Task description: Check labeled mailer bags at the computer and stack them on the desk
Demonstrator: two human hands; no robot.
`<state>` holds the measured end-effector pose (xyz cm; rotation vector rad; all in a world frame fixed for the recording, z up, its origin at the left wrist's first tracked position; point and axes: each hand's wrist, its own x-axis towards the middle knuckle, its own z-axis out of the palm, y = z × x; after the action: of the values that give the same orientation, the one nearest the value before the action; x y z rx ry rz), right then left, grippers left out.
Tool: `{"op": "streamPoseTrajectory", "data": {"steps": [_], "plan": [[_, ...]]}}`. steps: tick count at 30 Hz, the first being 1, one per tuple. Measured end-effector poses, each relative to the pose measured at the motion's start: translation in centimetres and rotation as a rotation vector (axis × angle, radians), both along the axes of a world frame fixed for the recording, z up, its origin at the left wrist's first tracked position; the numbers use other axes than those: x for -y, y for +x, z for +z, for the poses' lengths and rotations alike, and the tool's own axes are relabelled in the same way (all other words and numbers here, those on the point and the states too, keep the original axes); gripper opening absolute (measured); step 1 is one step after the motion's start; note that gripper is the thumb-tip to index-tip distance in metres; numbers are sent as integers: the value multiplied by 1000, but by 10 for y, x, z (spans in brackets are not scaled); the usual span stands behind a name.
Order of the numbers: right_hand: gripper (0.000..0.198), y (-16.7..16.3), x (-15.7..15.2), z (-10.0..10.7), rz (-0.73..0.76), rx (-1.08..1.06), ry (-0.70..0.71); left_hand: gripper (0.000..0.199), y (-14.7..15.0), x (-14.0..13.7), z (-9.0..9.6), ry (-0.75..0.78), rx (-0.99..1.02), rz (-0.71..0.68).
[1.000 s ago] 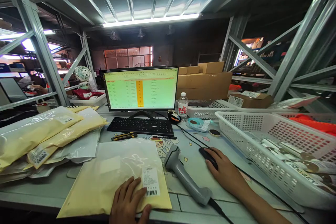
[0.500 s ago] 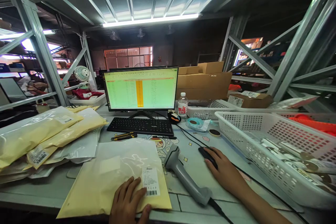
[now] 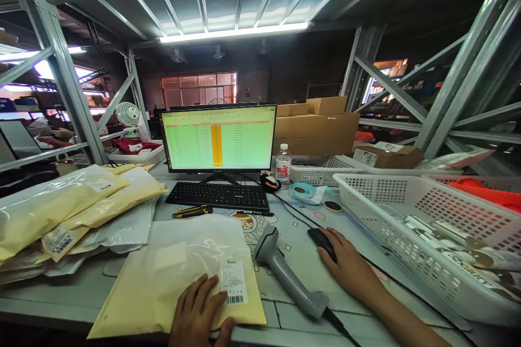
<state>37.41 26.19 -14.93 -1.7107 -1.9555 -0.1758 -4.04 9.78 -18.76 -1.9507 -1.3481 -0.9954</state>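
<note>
My left hand lies flat, fingers spread, on the lower edge of a pale yellow plastic mailer. A white barcode label is stuck on the mailer, just right of my fingertips. My right hand rests over a black computer mouse, fingers curved around it. Between the hands lies a grey barcode scanner, its head pointing away and its cable running off the near edge. Beyond them stands a lit monitor with a spreadsheet and an orange column, behind a black keyboard.
Several filled mailers are piled at left. A white perforated basket holding wrapped rolls stands at right. A water bottle, a tape roll, utility knives and a marker lie around the keyboard. Cardboard boxes stand behind.
</note>
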Motion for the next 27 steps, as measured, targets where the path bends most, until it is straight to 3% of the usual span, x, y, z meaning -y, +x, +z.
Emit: {"op": "streamPoseTrajectory", "data": {"steps": [13,27], "plan": [[66,-1,0,-1,-35,28,-39,26,1,1,-1,-34,33,-9],[59,4,-4,-7,16,-12,41,25,1,1,-1,-22,35,-23]]}}
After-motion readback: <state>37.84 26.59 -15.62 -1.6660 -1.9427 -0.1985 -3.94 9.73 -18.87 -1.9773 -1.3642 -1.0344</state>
